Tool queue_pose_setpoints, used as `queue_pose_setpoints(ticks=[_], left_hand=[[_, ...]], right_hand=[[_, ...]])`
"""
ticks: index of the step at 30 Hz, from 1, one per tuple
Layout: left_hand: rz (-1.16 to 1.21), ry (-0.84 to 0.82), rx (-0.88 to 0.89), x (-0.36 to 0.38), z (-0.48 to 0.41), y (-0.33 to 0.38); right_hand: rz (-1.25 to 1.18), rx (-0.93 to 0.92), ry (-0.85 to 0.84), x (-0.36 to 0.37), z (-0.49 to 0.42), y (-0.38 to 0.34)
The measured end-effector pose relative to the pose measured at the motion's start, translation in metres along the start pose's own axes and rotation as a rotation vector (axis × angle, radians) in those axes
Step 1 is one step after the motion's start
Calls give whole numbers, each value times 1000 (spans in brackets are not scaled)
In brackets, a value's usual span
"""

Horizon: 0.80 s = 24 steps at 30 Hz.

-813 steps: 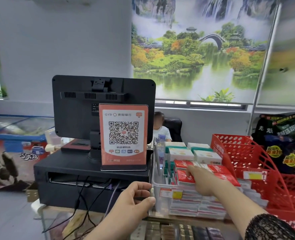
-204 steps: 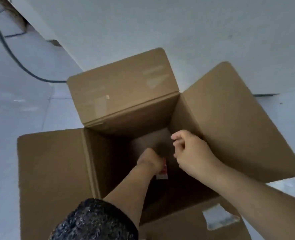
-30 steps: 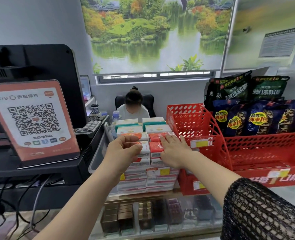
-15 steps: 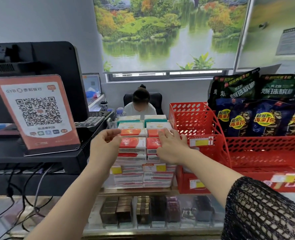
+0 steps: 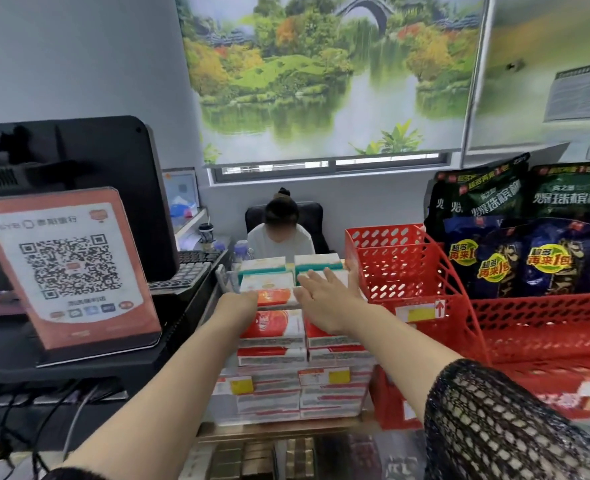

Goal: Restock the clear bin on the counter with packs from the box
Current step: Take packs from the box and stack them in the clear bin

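The clear bin (image 5: 227,414) stands on the glass counter, stacked with red and white packs (image 5: 272,355) in front and green and white packs (image 5: 316,264) at the back. My left hand (image 5: 237,305) reaches over the left column, fingers curled down on the end of an orange-red pack (image 5: 277,296) lying on top. My right hand (image 5: 328,295) hovers flat over the right column with its fingers spread and nothing in it. The cardboard box is out of view.
A red mesh basket (image 5: 404,271) touches the bin's right side, with dark snack bags (image 5: 542,258) behind it. Left of the bin stand a black register (image 5: 89,362) and an orange QR sign (image 5: 68,268). A person sits behind the counter (image 5: 281,233).
Both hands have slid forward over the bin. My left hand has carried the orange-red pack deeper onto the left column, and my right hand has lifted off the packs and spread flat.
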<state>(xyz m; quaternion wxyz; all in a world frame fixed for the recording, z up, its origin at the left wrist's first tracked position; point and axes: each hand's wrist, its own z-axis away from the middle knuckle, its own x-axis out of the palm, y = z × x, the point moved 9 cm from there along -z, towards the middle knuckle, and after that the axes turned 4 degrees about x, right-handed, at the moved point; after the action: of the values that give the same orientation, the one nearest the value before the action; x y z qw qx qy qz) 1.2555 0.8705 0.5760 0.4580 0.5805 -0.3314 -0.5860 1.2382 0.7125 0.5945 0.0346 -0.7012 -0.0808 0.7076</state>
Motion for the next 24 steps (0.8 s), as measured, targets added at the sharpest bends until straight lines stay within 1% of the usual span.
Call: queue_pose_setpoints(ticks=[4,7,12,17,19,21,23,24], left_hand=[[0,6,-7,5,-9,-5],[34,-12,-37,7,-15,-13],[37,-4,-30,8,-20,-20],[80,-41,-64,10,-17,-22],[86,-33,-56,7,-15,-18],[116,-10,-38,1,-15,-15],[106,22,-6,-8,-13,-10],[88,41,26,-14,-9,-6]], right_hand=[[17,-16,-68,11,-4,-20],[16,-33,-72,17,-2,-26],[5,-36,-80,20,4,-25],[34,-52,-81,20,2,-26],[15,-65,-66,17,2,-27],[-85,-53,-29,11,1,-24],[-185,-36,61,0,3,-17],[-234,-40,143,-9,6,-13]])
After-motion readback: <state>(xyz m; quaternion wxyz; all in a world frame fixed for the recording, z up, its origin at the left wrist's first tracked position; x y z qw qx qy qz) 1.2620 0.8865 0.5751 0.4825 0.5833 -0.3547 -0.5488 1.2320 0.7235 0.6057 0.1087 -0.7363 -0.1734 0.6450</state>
